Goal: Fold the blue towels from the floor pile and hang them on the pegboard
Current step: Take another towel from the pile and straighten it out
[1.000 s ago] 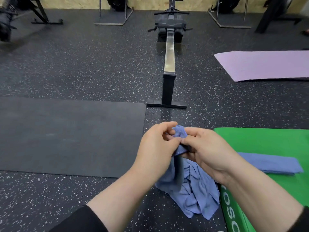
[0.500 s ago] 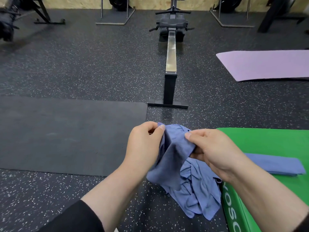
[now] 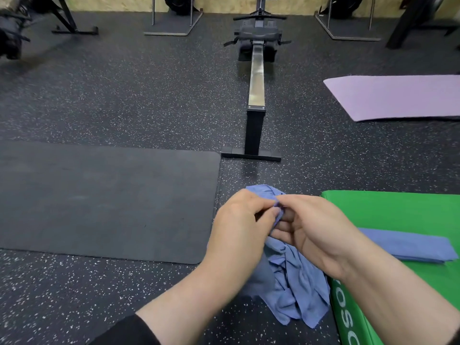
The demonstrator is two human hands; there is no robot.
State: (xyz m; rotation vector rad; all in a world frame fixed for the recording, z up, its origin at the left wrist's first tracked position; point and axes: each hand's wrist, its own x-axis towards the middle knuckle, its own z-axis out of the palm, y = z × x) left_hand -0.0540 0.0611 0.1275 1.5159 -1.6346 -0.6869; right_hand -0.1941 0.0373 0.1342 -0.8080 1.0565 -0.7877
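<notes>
Hands [image 3: 278, 220] pinch crumpled blue towel [image 3: 296, 282], hanging downward.

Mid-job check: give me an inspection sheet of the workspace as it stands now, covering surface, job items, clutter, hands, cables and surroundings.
Surface: black speckled rubber floor; dark grey rubber mat at left.
Job's things: crumpled blue cloth towel hanging from both hands down to the floor; folded blue towel lying flat on the green padded box. Pegboard not in view.
Clutter: nothing seen.
Hands: left hand and right hand close together, both pinching the crumpled towel's upper edge.
Cables: nothing seen.
Surroundings: rowing machine with metal rail straight ahead; lilac exercise mat at right; dark equipment stands along the far wall.
</notes>
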